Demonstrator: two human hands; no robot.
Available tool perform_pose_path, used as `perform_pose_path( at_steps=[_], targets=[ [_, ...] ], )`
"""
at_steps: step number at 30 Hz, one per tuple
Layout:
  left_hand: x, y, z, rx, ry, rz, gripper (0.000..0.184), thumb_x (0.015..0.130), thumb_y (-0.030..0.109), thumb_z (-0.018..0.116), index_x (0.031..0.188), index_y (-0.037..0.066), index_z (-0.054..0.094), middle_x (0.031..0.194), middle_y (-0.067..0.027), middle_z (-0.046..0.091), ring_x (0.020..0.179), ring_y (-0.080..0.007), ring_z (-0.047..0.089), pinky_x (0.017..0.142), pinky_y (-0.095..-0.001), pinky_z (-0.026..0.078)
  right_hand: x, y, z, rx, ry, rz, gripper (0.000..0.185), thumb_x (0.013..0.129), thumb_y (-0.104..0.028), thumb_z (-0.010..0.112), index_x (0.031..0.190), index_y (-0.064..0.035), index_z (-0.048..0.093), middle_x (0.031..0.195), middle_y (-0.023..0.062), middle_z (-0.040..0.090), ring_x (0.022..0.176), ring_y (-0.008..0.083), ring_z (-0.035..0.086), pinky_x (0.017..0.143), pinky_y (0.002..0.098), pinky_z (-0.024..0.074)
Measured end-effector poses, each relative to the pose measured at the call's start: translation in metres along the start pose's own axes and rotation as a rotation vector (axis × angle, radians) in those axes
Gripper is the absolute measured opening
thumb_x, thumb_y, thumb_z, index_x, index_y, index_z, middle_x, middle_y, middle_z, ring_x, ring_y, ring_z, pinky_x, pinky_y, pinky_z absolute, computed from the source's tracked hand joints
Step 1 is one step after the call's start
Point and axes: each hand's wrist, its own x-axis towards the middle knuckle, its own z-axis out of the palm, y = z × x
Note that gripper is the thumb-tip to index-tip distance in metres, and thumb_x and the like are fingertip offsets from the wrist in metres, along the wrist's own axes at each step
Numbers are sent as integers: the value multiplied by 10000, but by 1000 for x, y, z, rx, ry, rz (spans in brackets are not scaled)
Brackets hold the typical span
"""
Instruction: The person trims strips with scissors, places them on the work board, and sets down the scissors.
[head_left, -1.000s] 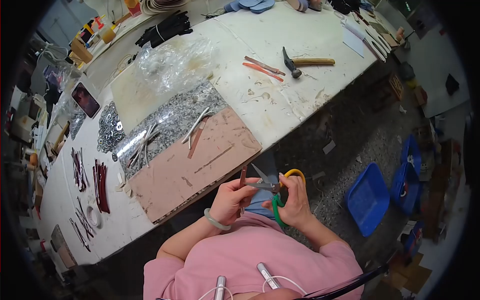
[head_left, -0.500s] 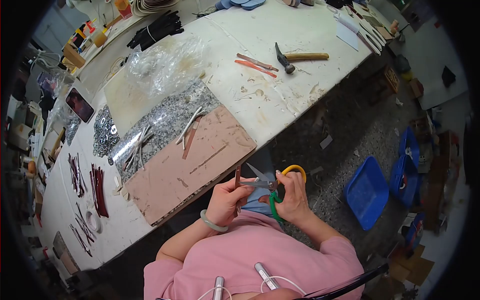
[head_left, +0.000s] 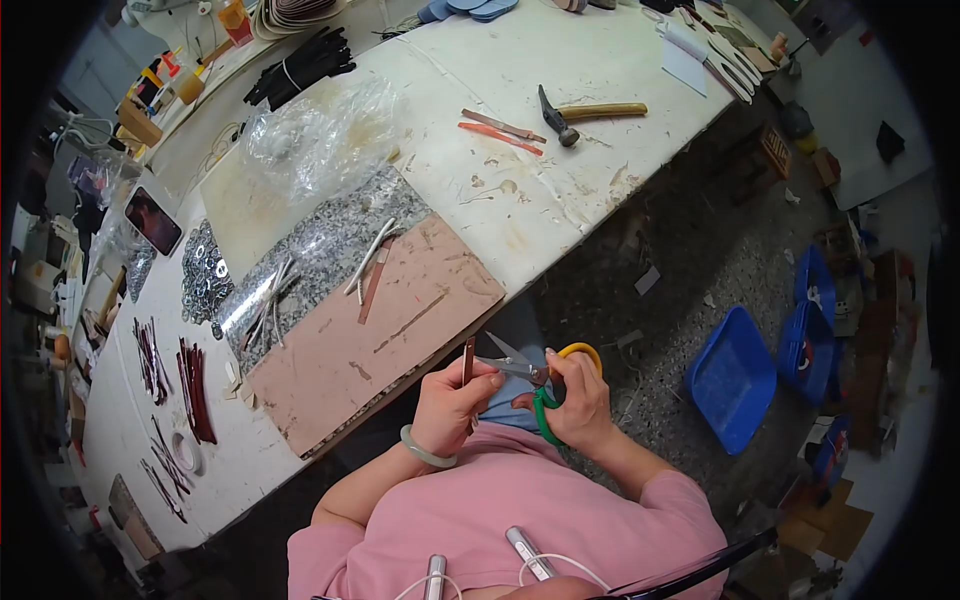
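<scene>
My left hand (head_left: 447, 405), with a pale bangle (head_left: 428, 452) at its wrist, pinches a narrow brown strip (head_left: 468, 362) that stands up between thumb and fingers. My right hand (head_left: 582, 402) grips scissors (head_left: 541, 376) with one yellow and one green handle loop. The blades are parted and point left at the strip; the lower tip reaches my left fingers, and I cannot tell whether it touches the strip. Both hands are over my lap, just off the table's edge. Close by lies a pinkish-brown board (head_left: 330, 375) carrying another brown strip (head_left: 373, 287) and pale cords (head_left: 370, 255).
A hammer (head_left: 600, 110) and reddish strips (head_left: 500, 138) lie farther back on the white table (head_left: 540, 220). To the left are metal rings (head_left: 205, 275), dark red strips (head_left: 195, 392), a tape roll (head_left: 186, 452) and a phone (head_left: 154, 221). Blue trays (head_left: 733, 380) stand at right.
The scissor blades have drawn somewhat closer together. The strip in my left hand stands a little more upright. My view has shifted slightly, so the table appears moved a little left.
</scene>
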Motion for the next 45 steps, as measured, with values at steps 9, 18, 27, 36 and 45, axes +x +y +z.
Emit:
perform_pose_path(
  at_steps=[9,18,27,36,45],
  targets=[
    [0,-3,-2,61,10,24,86,827,28,682,892,-14,643,700,21,531,556,-26,403,485,-193,287,3,5,2,-22,39,-37,740,585,-284,876,1141,-9,472,917,148,537,798,308,557,683,388,462],
    [4,-1,5,117,63,12,120,817,1,671,932,-17,644,663,31,494,514,-30,363,458,-192,250,-7,5,0,31,-7,41,665,605,-291,877,1087,2,525,800,86,582,671,223,585,584,322,485],
    [6,3,4,73,13,-123,198,866,54,642,1046,-29,651,644,46,479,508,-19,344,453,-190,242,-13,21,-11,721,-169,775,497,757,-196,807,1103,-20,496,773,14,589,621,48,534,588,205,467],
    [3,-2,3,46,5,-40,206,876,58,639,1063,-29,644,662,40,506,512,-18,357,453,-181,257,6,5,-12,38,-23,-1,805,589,-304,865,1213,-23,440,974,142,501,853,302,506,773,419,411],
    [2,-5,2,144,14,18,163,854,53,668,1000,-20,658,667,40,517,536,-12,376,468,-189,267,1,3,-8,-62,-37,15,780,595,-326,859,1193,-20,461,998,151,511,882,321,501,778,429,405]
  ],
)
